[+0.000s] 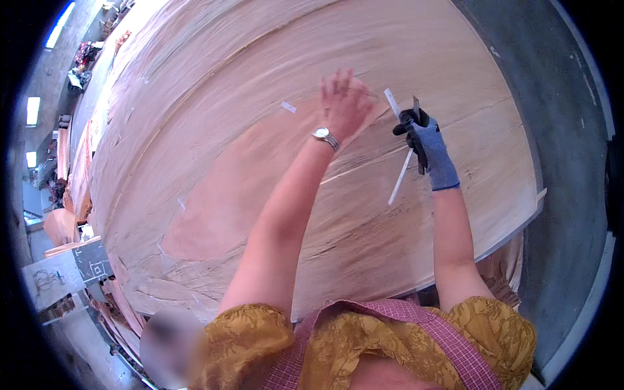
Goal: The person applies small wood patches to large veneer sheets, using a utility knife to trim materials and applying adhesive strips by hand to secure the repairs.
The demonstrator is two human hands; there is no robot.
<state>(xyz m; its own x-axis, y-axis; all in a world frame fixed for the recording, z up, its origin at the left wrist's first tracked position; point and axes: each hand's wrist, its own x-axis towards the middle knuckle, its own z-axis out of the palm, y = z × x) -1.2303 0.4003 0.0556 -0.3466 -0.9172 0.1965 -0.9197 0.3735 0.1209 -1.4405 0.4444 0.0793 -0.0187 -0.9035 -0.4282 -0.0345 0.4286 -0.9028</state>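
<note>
My left hand point(344, 104), bare and with a wristwatch point(323, 134) at the wrist, is spread with fingers apart over the upper right end of a smooth, reddish wood veneer piece point(227, 188). That piece lies on a large stack of pale veneer sheets point(448, 58). To the right, my right hand point(417, 133) wears a blue and black glove. It is closed on a thin grey blade-like tool point(416, 104) whose tip points away from me. White strips point(400, 179) stick out above and below the gloved fingers; whether they are one piece is hidden.
Small white tape pieces point(288, 107) sit near the reddish piece's edges. The stack ends in a curved edge at the right, beside a grey floor point(565, 214). At the left stand more veneer stacks point(81, 162) and a grey table point(58, 276). A blurred round shape point(172, 348) is at lower left.
</note>
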